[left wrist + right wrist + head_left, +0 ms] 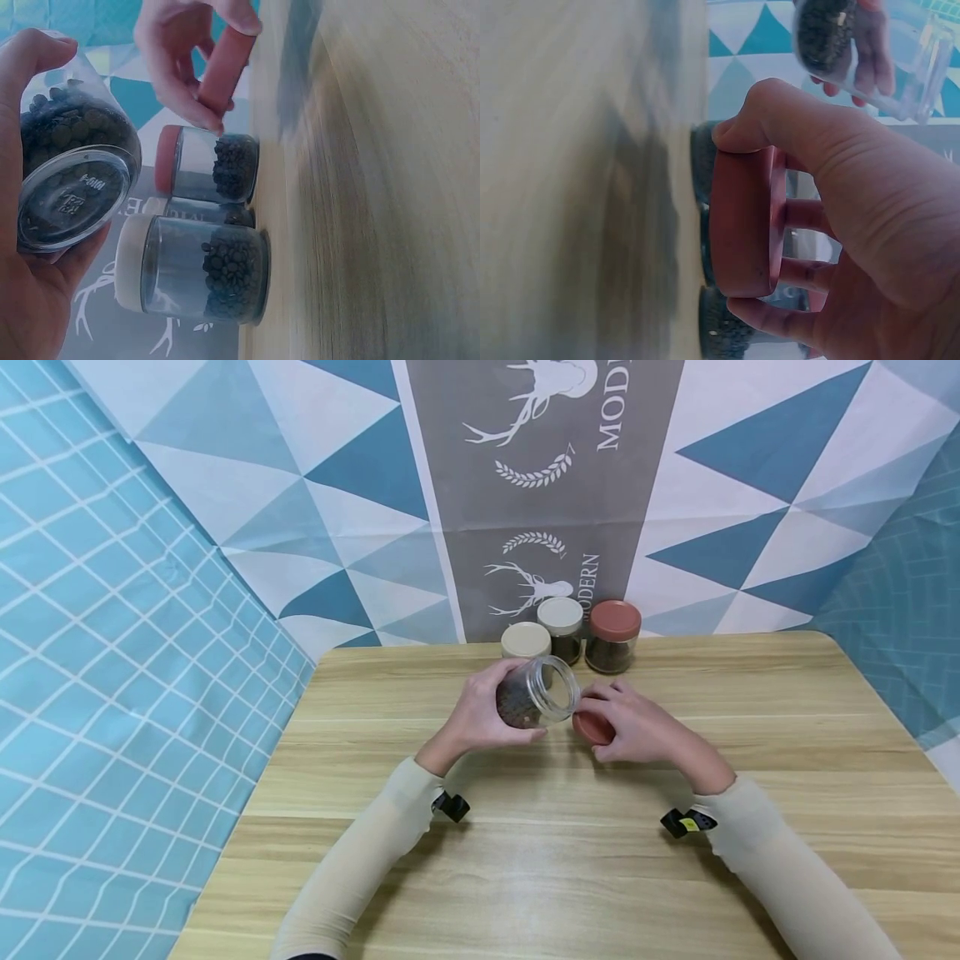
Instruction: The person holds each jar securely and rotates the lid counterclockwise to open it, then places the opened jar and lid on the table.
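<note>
My left hand (pixel 480 714) grips a lidless clear jar (pixel 519 700), tilted with its mouth toward the right. Small dark pellets (pixel 71 124) lie inside it, seen through the wall in the left wrist view. Just to the right, my right hand (pixel 641 725) holds a red round lid (pixel 592 728) by its rim, thumb on one side and fingers on the other. In the right wrist view the lid (pixel 742 217) is held above the table, apart from the jar.
Behind the hands, near the back edge of the wooden table (pixel 525 877), stand a red-lidded jar (pixel 613 635) and two white-lidded jars (pixel 560 614), with dark contents. A patterned cloth wall (pixel 360 468) rises behind them.
</note>
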`<state>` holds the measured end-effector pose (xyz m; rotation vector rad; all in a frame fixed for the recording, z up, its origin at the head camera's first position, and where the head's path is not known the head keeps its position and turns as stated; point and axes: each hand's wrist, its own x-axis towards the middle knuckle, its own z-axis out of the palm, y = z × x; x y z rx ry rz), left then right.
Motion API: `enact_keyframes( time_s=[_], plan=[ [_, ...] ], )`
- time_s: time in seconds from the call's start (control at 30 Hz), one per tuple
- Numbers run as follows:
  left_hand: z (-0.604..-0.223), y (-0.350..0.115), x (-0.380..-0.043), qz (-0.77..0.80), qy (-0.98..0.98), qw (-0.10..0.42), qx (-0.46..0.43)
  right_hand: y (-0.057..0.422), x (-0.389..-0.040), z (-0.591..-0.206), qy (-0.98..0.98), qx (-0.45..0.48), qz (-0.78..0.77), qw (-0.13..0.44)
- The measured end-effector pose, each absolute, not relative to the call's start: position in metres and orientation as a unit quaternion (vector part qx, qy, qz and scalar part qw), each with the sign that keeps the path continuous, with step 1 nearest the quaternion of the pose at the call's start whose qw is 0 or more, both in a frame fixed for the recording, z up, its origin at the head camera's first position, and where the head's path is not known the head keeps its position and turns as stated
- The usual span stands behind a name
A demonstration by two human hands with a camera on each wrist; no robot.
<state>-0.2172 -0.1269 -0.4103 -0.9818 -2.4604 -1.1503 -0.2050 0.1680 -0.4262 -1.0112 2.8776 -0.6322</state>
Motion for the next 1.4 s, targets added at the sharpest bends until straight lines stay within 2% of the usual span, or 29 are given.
enact_keyframes(
  time_s=[0.57, 1.4],
  plan=[
    [-0.409, -0.127, -0.217, -0.405, -0.833, 0.137, -0.350, 0.165, -0.203, -0.446, 0.925, -0.331, -0.182, 0.038],
    [-0.408, -0.125, -0.213, -0.395, -0.840, 0.139, -0.346, 0.163, -0.203, -0.440, 0.930, -0.332, -0.144, 0.065]
  ],
)
